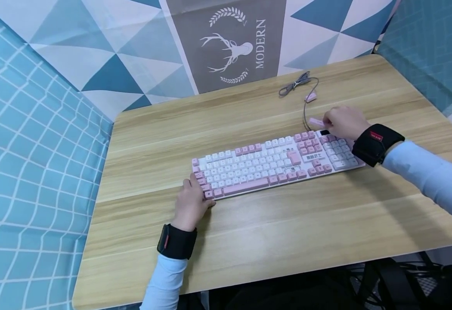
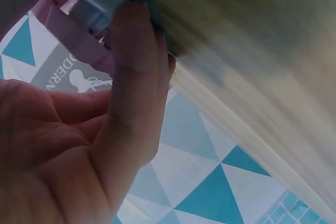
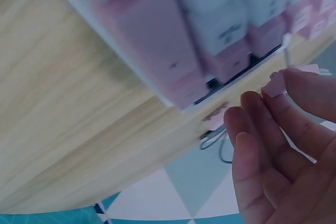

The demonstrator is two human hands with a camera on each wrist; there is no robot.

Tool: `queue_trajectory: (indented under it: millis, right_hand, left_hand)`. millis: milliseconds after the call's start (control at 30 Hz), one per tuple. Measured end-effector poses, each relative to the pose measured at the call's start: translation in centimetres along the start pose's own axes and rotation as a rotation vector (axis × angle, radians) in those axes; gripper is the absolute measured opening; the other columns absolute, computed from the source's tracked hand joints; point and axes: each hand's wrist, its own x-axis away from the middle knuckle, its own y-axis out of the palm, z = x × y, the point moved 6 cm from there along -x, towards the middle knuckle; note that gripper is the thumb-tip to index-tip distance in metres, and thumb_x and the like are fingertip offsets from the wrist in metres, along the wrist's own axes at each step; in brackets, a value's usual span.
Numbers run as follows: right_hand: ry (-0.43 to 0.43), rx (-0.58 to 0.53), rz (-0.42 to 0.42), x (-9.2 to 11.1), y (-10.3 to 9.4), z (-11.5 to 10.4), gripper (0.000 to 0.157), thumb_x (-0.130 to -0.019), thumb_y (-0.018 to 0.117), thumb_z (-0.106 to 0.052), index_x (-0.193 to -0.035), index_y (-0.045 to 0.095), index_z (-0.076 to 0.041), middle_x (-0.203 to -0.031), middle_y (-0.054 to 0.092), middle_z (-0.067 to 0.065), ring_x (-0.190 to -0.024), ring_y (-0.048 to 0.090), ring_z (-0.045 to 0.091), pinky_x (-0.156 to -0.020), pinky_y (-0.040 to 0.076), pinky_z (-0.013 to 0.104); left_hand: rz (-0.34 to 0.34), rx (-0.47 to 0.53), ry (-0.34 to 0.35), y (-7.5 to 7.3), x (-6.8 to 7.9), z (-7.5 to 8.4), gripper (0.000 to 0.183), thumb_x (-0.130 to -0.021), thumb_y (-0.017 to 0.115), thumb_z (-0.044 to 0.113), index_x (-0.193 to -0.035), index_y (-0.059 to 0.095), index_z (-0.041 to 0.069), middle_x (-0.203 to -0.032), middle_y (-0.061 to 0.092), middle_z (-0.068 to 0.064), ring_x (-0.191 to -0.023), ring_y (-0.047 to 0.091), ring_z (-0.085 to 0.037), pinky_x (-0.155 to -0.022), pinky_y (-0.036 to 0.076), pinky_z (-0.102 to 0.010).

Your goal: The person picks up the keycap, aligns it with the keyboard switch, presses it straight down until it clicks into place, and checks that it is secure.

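A pink-and-white keyboard [image 1: 249,168] lies at a slant across the wooden table. My left hand [image 1: 190,201] grips its left end, thumb at the front corner and fingers along the side edge. In the left wrist view, curled fingers [image 2: 134,77] reach the keyboard's edge, partly covering its pink keys [image 2: 79,35]. Over the far right corner, my right hand [image 1: 344,122] pinches a small, elongated pink piece [image 1: 317,122]. The right wrist view has this pink piece [image 3: 274,85] between thumb and forefinger; its exact kind I cannot tell. The other fingers curl loosely below.
Behind the keyboard, a grey cable [image 1: 297,84] lies partly bundled, with another small pink piece [image 1: 310,97] beside it. A patterned cloth [image 1: 117,56] hangs along the table's back edge. Blue gridded cloth [image 1: 36,172] borders the left side. Black straps wrap both wrists.
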Motion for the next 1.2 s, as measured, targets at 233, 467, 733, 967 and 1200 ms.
queue_trajectory:
  millis: [233, 467, 733, 967, 1200]
  right_hand:
    - [-0.109, 0.022, 0.051, 1.9, -0.3, -3.2, 0.024, -0.075, 0.061, -0.005, -0.097, 0.065, 0.003, -0.091, 0.064, 0.023, -0.073, 0.056, 0.030, -0.060, 0.046, 0.046]
    - [-0.200, -0.006, 0.125, 3.0, -0.1, -5.5, 0.018, -0.073, 0.063, -0.006, -0.091, 0.067, -0.001, -0.085, 0.065, 0.016, -0.066, 0.054, 0.023, -0.054, 0.047, 0.042]
    - [-0.251, -0.009, 0.117, 3.9, 0.4, -6.9, 0.007, -0.074, 0.064, -0.005, -0.081, 0.065, -0.005, -0.077, 0.060, 0.010, -0.063, 0.051, 0.020, -0.052, 0.046, 0.040]
    - [-0.372, 0.015, 0.194, 4.7, 1.1, -8.7, 0.005, -0.070, 0.065, -0.002, -0.073, 0.063, -0.005, -0.075, 0.061, 0.009, -0.067, 0.054, 0.020, -0.053, 0.049, 0.039]
    - [-0.418, 0.031, 0.214, 6.0, 1.8, -10.3, 0.003, -0.071, 0.065, -0.004, -0.074, 0.065, -0.004, -0.068, 0.058, 0.007, -0.063, 0.055, 0.020, -0.047, 0.049, 0.037]
  left_hand:
    - [-0.003, 0.006, -0.005, 0.1, 0.1, -0.2, 0.097, -0.063, 0.078, 0.029, -0.130, 0.024, -0.015, -0.097, 0.050, -0.027, -0.076, 0.050, -0.031, -0.064, 0.051, -0.044]
    - [-0.016, 0.011, -0.013, 0.2, 0.0, -0.3, 0.096, -0.064, 0.078, 0.029, -0.130, 0.024, -0.015, -0.099, 0.049, -0.028, -0.077, 0.050, -0.031, -0.066, 0.051, -0.045]
    - [-0.027, 0.030, -0.017, 0.2, -0.2, 0.0, 0.096, -0.064, 0.078, 0.028, -0.130, 0.024, -0.015, -0.100, 0.049, -0.029, -0.078, 0.050, -0.032, -0.065, 0.050, -0.045]
    - [-0.047, 0.039, -0.043, 0.2, -0.2, -0.2, 0.097, -0.065, 0.077, 0.028, -0.132, 0.021, -0.014, -0.103, 0.048, -0.029, -0.081, 0.049, -0.032, -0.068, 0.050, -0.045]
    - [-0.029, 0.009, -0.042, 0.0, -0.1, 0.6, 0.106, -0.063, 0.078, 0.030, -0.137, 0.013, -0.011, -0.107, 0.045, -0.032, -0.082, 0.049, -0.033, -0.067, 0.051, -0.044]
